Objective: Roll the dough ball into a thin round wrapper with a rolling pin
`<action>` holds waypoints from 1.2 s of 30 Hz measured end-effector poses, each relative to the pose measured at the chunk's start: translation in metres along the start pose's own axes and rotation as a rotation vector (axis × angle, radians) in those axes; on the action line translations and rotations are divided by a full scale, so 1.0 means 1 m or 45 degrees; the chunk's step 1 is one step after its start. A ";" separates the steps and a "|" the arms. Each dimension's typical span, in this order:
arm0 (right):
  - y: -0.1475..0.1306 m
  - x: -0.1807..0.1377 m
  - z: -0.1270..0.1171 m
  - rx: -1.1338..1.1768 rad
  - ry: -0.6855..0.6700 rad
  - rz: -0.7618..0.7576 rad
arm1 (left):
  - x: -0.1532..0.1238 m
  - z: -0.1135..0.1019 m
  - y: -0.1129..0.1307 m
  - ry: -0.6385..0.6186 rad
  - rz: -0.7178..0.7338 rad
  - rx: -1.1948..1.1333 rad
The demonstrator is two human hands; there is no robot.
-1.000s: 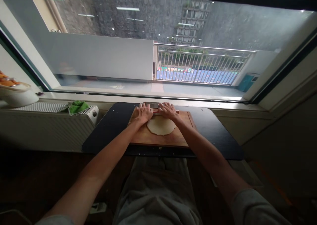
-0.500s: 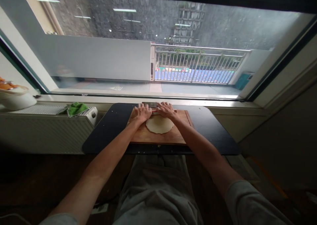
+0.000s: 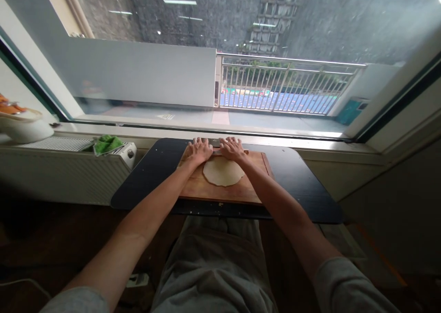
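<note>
A flat round of pale dough [image 3: 223,172] lies on a wooden board [image 3: 220,192], which rests on a small black table [image 3: 151,175] by the window. My left hand [image 3: 199,150] and my right hand [image 3: 232,148] lie flat, fingers stretched out, side by side at the dough's far edge. They press on a thin wooden rolling pin [image 3: 216,153], of which only a short piece shows between them. Both forearms reach straight out over my lap.
A white radiator [image 3: 51,175] stands to the left with a green cloth [image 3: 107,144] on top and a white bowl [image 3: 24,128] beyond it. The window sill runs right behind the table. A white socket strip [image 3: 138,280] lies on the floor.
Both hands have slid a little farther from me with the pin, to the dough's far edge. The dough and board have stayed put; my head has shifted slightly.
</note>
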State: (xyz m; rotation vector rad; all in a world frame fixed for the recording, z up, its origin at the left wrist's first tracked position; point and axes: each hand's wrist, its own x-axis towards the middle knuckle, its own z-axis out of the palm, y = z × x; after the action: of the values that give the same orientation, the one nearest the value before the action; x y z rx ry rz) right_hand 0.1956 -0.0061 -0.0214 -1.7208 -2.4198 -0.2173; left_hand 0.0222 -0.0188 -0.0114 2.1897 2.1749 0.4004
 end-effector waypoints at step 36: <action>-0.010 -0.043 -0.019 0.059 -0.009 -0.109 | -0.030 0.000 -0.019 0.180 0.227 -0.321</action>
State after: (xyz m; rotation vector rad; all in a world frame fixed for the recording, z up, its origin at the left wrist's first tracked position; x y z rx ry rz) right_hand 0.2011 -0.0527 -0.0126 -1.6029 -2.4856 -0.1646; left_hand 0.0036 -0.0475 -0.0196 2.2775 1.8701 0.8115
